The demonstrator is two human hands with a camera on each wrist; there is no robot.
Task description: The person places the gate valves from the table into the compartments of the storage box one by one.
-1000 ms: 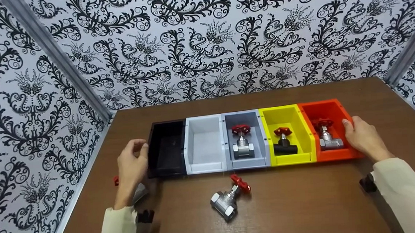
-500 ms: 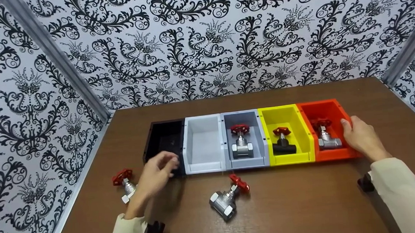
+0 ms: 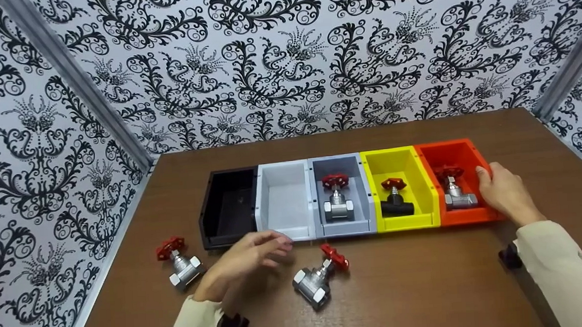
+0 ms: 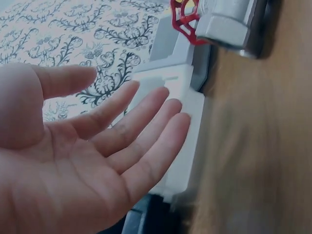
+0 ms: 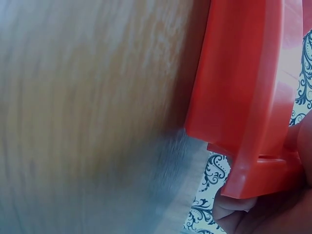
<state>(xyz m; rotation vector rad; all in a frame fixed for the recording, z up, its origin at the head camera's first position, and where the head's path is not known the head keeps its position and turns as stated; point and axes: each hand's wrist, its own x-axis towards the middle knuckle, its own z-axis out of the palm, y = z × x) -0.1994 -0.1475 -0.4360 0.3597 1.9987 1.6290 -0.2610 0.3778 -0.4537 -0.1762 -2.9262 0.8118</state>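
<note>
My left hand hovers in front of the white bin, fingers spread and relaxed with nothing in them; the left wrist view shows its bare palm. To its right a steel valve with a red handwheel lies on the table. Another red-wheeled steel valve lies left of that wrist. My right hand grips the outer side wall of the red bin, thumb over the rim. In the right wrist view, fingers curl beneath the edge of this red bin.
Joined in a row with these bins are a black bin, a grey bin and a yellow bin. Valves stand in the grey, yellow and red ones. Patterned walls enclose the brown table at back and sides.
My left hand has left the black bin's outer side and moved right and toward me, uncovering the left valve. My right hand keeps its grip on the red bin.
</note>
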